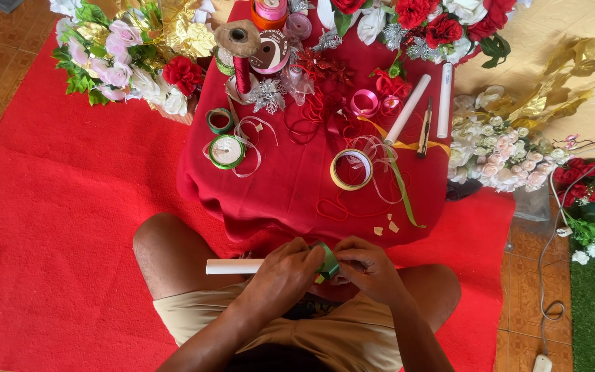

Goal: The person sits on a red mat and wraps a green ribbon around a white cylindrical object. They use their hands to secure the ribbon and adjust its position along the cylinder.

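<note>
I sit cross-legged on a red carpet with both hands over my lap. My left hand (pixel 285 272) grips a white tube (pixel 233 266) that sticks out to the left. My right hand (pixel 366 265) pinches green ribbon (pixel 328 265) wrapped around the tube's right end, between the two hands. The tube's right end is hidden by my fingers.
A low table under a red cloth (pixel 290 186) stands in front of me, carrying ribbon rolls (pixel 351 169), tape (pixel 226 151), a twine spool (pixel 238 40), two white tubes (pixel 408 109) and a cutter knife (pixel 425 129). Artificial flower bunches (pixel 129 58) surround it. A cable (pixel 552 234) runs along the right.
</note>
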